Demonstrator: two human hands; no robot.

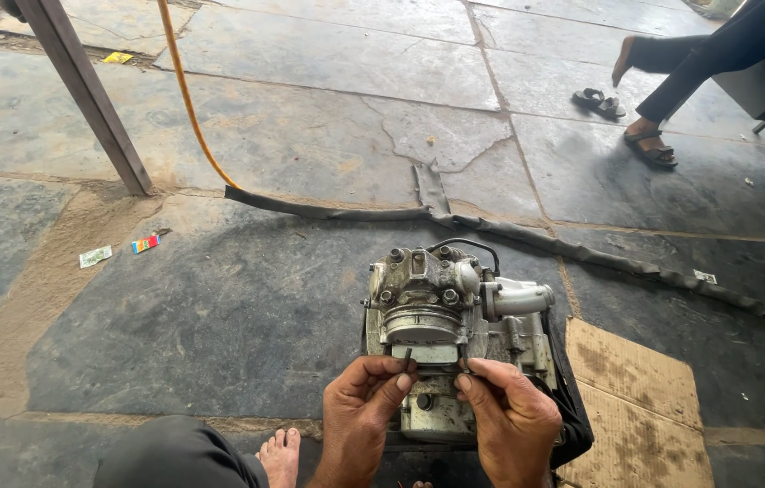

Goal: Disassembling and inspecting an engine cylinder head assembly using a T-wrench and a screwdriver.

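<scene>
Stone slab floor (292, 117), dusty, cracked in places. Flat black rubber strip (527, 237) runs across it, orange hose (185, 95) goes up and away, steel post (84, 90) upper left. Cardboard sheet (636, 398) under and to the right of the work. Another person's sandalled foot (649, 145) top right, well apart.

Engine block (450, 339) sits on the floor directly ahead, grimy cast alloy, cylinder head end away from me, intake stub pointing right. Judgement: heavy, rigid, greasy, so lift by the casing, not the stub or the thin black cable.

Both hands at its near face. Left hand (360, 411) pinches a small dark pin-like part (407, 358) between thumb and forefinger. Right hand (509, 416) closed fingertip-tight on something at the casing edge; can't tell what. Small part looks light, stiff, easy to drop: fingertip grip only.
</scene>
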